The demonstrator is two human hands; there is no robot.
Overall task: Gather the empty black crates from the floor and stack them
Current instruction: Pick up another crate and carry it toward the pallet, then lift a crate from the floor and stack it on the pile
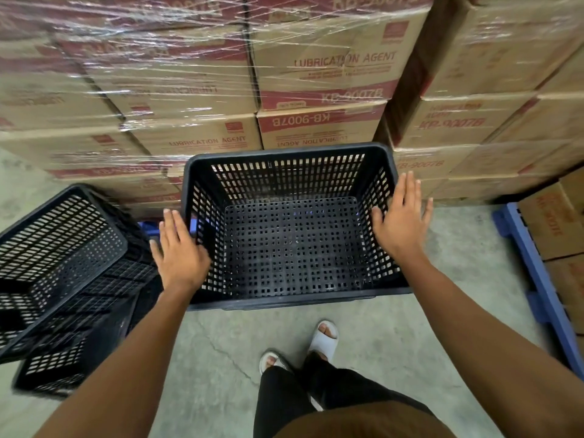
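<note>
An empty black perforated crate (290, 248) stands upright in front of me, close to the wrapped cartons. My left hand (180, 251) hovers flat over its left rim, fingers spread, holding nothing. Over the right rim is my right hand (401, 219), also flat and open. To the left, a second black crate (60, 248) sits tilted on top of another black crate (53, 368) on the floor.
Shrink-wrapped cartons (202, 90) form a wall straight ahead, with more cartons (493, 99) at the right. A blue pallet (543, 279) with boxes lies on the right. My sandalled feet (322, 343) stand on the concrete floor (426, 324) behind the crate.
</note>
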